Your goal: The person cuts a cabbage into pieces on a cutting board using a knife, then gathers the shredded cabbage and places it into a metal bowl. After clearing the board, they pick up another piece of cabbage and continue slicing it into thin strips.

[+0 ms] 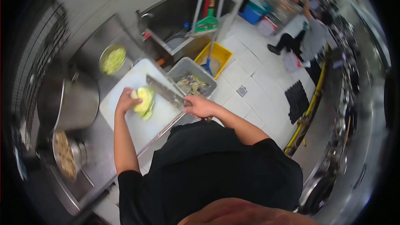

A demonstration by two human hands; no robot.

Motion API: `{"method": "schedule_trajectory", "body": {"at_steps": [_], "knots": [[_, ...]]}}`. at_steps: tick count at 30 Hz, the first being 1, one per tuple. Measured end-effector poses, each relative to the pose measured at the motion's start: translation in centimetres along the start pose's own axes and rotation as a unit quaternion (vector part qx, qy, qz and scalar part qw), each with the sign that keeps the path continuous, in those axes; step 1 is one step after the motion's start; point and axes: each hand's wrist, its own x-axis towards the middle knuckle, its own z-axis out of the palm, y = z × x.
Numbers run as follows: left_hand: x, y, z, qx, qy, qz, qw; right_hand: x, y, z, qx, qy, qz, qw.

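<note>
A kitchen with a white tiled floor [237, 61] and a steel counter [102, 158] surrounds the work. One piece of pale green cabbage [146, 104] sits on one white cutting board [158, 120], just right of the left fingertips. The left hand [126, 101] holds it from the side, fingers bent, thumb against it. The right hand [199, 106] has its fingers closed round the handle of one broad knife [164, 91], whose blade reaches from them across the board, beside the cabbage and apart from it.

Past the left fingers stands one metal bowl [105, 51] of pale green shreds [113, 61]. Left of those fingers is one large steel pot [79, 106]; nearer the body, one bowl holds pale pieces [65, 156], too blurred to name.

Just beyond the right fingers is one grey bin [182, 64] with scraps [195, 85]; past it, one yellow bucket [226, 57] and one green dustpan [206, 25]. Well off to the right of both hands, one other person [313, 37] is near a red-and-white container [291, 62], its print too blurred to read.
</note>
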Motion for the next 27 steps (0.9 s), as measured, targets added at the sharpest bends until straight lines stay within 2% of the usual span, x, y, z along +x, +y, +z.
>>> {"method": "schedule_trajectory", "body": {"at_steps": [2, 6, 8, 12, 15, 18, 20, 21, 23, 25, 27], "knots": [[0.3, 0.0, -0.2, -0.015, 0.008, -0.020, 1.000, 0.5, 0.8, -0.2, -0.045, -0.024, -0.003, 0.999], [-0.5, 0.4, -0.5, -0.035, -0.031, -0.035, 0.998, 0.4, 1.0, 0.5, -0.055, -0.018, 0.009, 0.998], [-0.6, 0.3, -0.8, -0.016, -0.061, 0.009, 0.998, 0.3, 1.3, 0.5, -0.022, -0.004, -0.011, 1.000], [-1.1, 0.8, -0.6, -0.005, -0.053, 0.001, 0.999, 0.4, 1.7, 0.7, 0.006, -0.005, -0.005, 1.000], [-0.3, -0.9, -0.5, -0.027, -0.039, 0.014, 0.999, 0.6, 1.8, 0.8, -0.027, -0.005, -0.015, 1.000], [0.0, -1.3, 0.1, 0.034, 0.002, 0.046, 0.998, 0.4, 1.6, 1.1, -0.067, -0.003, 0.003, 0.998], [-1.6, 1.0, 1.3, 0.185, 0.068, 0.081, 0.977, 0.0, 0.8, 1.3, -0.074, -0.008, 0.014, 0.997], [-2.5, 2.3, 2.0, 0.184, 0.067, 0.083, 0.977, -0.1, 0.6, 1.3, -0.079, -0.013, 0.025, 0.996], [-3.7, 4.6, 3.1, 0.290, 0.106, 0.064, 0.949, 0.1, 1.0, 1.6, -0.083, -0.005, 0.014, 0.996], [-2.7, 2.3, 2.9, 0.309, 0.164, 0.127, 0.928, 0.7, 2.3, 2.2, -0.087, 0.012, -0.001, 0.996], [-1.7, 0.6, 2.2, 0.335, 0.148, 0.147, 0.919, 2.0, 4.3, 2.6, -0.105, -0.004, 0.007, 0.994]]}}
